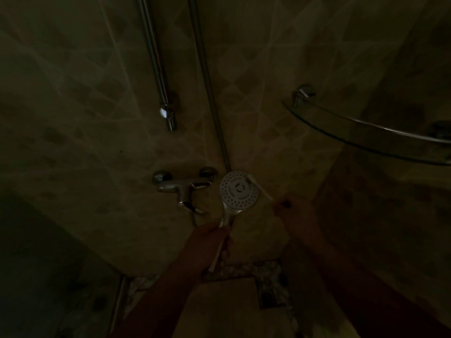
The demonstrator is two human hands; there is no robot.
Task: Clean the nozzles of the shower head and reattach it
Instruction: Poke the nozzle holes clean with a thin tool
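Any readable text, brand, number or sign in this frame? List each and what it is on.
None can be read.
Shower head face: small reddish marks near the top edge, too dark and small to read.
Mixer tap, wall tiles: no lettering visible.

Pretty dim in here: chrome mixer tap (181, 187) on the tiled wall (73, 118), riser rail (156, 62) above it, curved glass corner shelf (361, 132) off right.
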